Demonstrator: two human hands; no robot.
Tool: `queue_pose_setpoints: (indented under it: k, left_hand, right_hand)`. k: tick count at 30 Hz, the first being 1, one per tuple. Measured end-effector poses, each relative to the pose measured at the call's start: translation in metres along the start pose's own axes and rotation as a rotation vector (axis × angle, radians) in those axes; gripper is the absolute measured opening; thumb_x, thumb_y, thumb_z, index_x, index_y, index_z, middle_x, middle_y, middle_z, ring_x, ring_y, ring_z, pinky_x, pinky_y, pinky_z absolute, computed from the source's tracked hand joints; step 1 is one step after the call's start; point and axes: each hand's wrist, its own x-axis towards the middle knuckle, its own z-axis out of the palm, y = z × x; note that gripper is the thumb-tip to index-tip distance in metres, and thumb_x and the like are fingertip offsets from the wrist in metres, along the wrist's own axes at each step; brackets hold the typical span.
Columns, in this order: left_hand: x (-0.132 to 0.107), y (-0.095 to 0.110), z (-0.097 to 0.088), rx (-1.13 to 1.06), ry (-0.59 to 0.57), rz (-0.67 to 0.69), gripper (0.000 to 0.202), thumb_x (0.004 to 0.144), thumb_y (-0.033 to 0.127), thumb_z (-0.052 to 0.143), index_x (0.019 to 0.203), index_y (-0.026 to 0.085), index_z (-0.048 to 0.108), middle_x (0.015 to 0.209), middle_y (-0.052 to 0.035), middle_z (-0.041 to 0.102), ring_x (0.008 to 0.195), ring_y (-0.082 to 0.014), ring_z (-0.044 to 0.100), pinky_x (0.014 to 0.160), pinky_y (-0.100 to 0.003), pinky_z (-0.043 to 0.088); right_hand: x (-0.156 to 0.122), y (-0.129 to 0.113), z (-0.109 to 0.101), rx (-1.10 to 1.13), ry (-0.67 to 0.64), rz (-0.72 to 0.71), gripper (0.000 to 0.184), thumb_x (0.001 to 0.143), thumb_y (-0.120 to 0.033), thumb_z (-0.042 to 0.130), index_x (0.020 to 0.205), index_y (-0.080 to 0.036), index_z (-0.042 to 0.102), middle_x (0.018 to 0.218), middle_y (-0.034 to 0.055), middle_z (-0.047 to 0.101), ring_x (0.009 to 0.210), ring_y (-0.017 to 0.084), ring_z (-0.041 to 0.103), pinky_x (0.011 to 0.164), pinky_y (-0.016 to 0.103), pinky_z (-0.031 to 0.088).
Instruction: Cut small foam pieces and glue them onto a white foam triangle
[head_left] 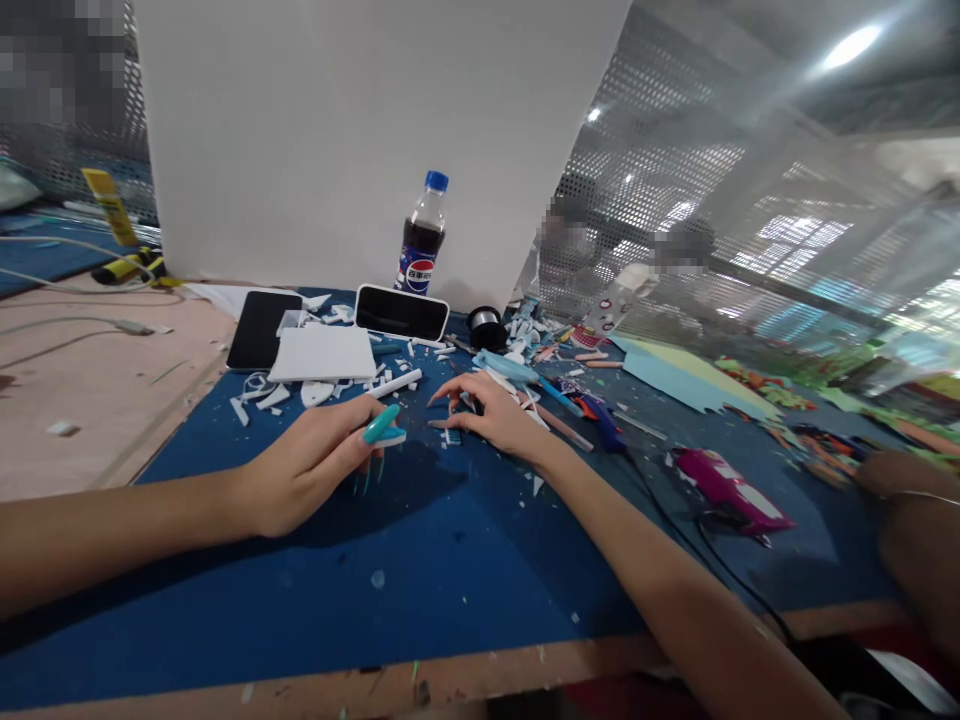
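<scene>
My left hand (322,460), with long teal nails, pinches a small pale blue and white piece (394,437) between thumb and fingers, above the blue mat (420,600). The piece is mostly covered by the thumb, so its kind does not show. To its right, my right hand (491,415) hovers low over the mat, thumb and index finger apart with nothing visible between them. Just under those fingertips lies a small dark blue piece (453,437). A white foam stick (396,382) rests beyond both hands.
Behind stand a cola bottle (421,240), a propped phone (402,313) and a wire spool (487,329). White foam slabs (322,354) and a dark tablet (264,330) lie left. Rightward are a blue glue gun (602,424) with its cord and a magenta item (731,490). Another person's arm (919,540) enters at right.
</scene>
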Motion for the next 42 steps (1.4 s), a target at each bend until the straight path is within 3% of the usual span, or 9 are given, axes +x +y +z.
queue_pose_setpoints:
  k: [10,16,19,25,29,32,36,42]
  left_hand:
    - [0.0,-0.002,0.002,-0.01,0.009,0.013,0.036,0.099,0.04,0.026,0.094,0.018,0.053,0.074,0.0,0.057,0.062,-0.0132,0.055,0.059,-0.026,0.043]
    - [0.0,-0.001,0.001,0.0,-0.013,0.003,0.033,0.098,0.038,0.027,0.089,0.019,0.052,0.074,0.0,0.057,0.063,-0.0135,0.053,0.059,-0.026,0.042]
    - [0.001,0.002,0.001,-0.004,-0.033,0.011,0.032,0.098,0.038,0.027,0.085,0.019,0.05,0.071,0.0008,0.055,0.061,-0.0131,0.052,0.058,-0.026,0.04]
    - [0.003,0.005,0.0,0.028,-0.053,-0.007,0.033,0.098,0.039,0.027,0.082,0.019,0.049,0.069,0.0013,0.054,0.061,-0.0136,0.051,0.059,-0.026,0.038]
    - [0.003,0.005,0.0,0.001,-0.057,-0.006,0.035,0.098,0.04,0.027,0.083,0.019,0.05,0.071,0.0006,0.055,0.062,-0.0139,0.051,0.06,-0.026,0.038]
    - [0.003,0.005,0.0,0.011,-0.063,0.011,0.036,0.098,0.04,0.027,0.082,0.019,0.051,0.071,0.0006,0.054,0.062,-0.0138,0.05,0.06,-0.026,0.037]
    - [0.004,0.004,0.0,0.033,-0.077,0.034,0.038,0.098,0.041,0.026,0.081,0.018,0.052,0.071,0.0002,0.054,0.062,-0.0139,0.05,0.06,-0.026,0.037]
    - [0.004,0.004,-0.001,0.031,-0.094,0.048,0.037,0.098,0.039,0.026,0.081,0.018,0.052,0.07,0.0,0.054,0.061,-0.0139,0.051,0.06,-0.026,0.039]
  right_hand:
    - [0.003,0.001,0.0,0.08,0.132,0.16,0.021,0.077,-0.031,0.067,0.095,-0.02,0.068,0.081,0.0019,0.06,0.06,0.013,0.039,0.058,0.028,0.032]
    - [0.001,0.012,-0.022,-0.003,0.466,0.193,0.02,0.081,-0.034,0.062,0.091,-0.018,0.065,0.075,0.0022,0.059,0.061,0.013,0.045,0.056,0.026,0.035]
    - [0.006,0.017,-0.028,-0.068,0.533,0.243,0.019,0.082,-0.035,0.061,0.087,-0.016,0.062,0.073,0.0031,0.059,0.061,0.014,0.049,0.055,0.026,0.035]
    - [0.041,0.027,-0.019,-0.252,0.444,0.298,0.011,0.076,-0.019,0.07,0.071,-0.016,0.06,0.065,0.002,0.063,0.064,0.015,0.057,0.066,0.028,0.041]
    - [0.061,0.03,-0.013,-0.382,0.389,0.343,0.009,0.077,-0.017,0.07,0.072,-0.016,0.062,0.072,0.0048,0.066,0.078,0.019,0.06,0.072,0.03,0.044]
    - [0.07,0.033,-0.013,-0.469,0.366,0.402,0.009,0.083,-0.022,0.065,0.083,-0.013,0.064,0.086,0.0063,0.066,0.085,0.019,0.061,0.077,0.034,0.048]
    - [0.073,0.036,-0.013,-0.554,0.349,0.44,0.026,0.092,-0.032,0.055,0.111,-0.016,0.059,0.111,0.007,0.061,0.095,0.018,0.061,0.082,0.039,0.051]
    - [0.07,0.033,-0.013,-0.586,0.411,0.379,0.008,0.082,-0.02,0.065,0.076,-0.014,0.064,0.088,0.0096,0.063,0.088,0.021,0.058,0.075,0.032,0.045]
